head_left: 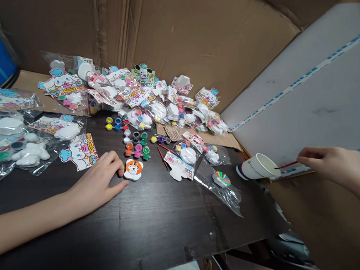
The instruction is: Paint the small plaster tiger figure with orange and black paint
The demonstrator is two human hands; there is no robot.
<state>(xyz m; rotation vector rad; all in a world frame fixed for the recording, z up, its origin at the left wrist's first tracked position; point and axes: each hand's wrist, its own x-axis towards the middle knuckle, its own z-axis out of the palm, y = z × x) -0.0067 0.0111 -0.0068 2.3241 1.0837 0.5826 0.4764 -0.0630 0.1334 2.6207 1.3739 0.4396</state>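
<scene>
A small white figure with an orange painted face (133, 169) lies on the dark table (148, 224). My left hand (105, 177) rests on the table beside it, thumb and curled fingers at its left edge. At the right, my right hand (327, 163) pinches a thin red brush (286, 164), whose tip is over the opening of a white paper cup (257, 167). The cup leans to the left. Open paint pots (138, 150) in orange, pink, green and other colours stand just behind the figure.
Many bagged white figures with cartoon cards (136, 96) are heaped along the cardboard wall (188, 27). More bags (30, 152) lie at the left. Two red brushes (162, 156) and a striped painted piece (223, 179) on plastic lie right of the figure.
</scene>
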